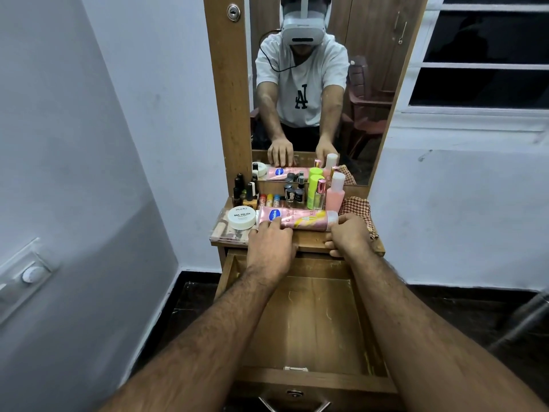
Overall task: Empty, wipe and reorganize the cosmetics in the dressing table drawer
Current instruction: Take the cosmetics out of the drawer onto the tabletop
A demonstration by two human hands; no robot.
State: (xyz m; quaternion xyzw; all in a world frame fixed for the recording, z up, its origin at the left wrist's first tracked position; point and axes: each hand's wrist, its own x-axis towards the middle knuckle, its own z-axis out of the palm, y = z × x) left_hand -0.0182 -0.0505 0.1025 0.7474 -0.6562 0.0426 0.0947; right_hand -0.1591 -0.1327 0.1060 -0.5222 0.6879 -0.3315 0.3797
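Pink lotion tube (297, 219) lying on shelf, both hands' grips closed around its ends

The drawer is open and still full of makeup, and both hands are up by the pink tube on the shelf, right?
Not quite. The head view shows the drawer open but empty, only bare wood inside. The makeup sits up on the shelf. The rest is right: the left hand and right hand are both at the pink tube lying there.
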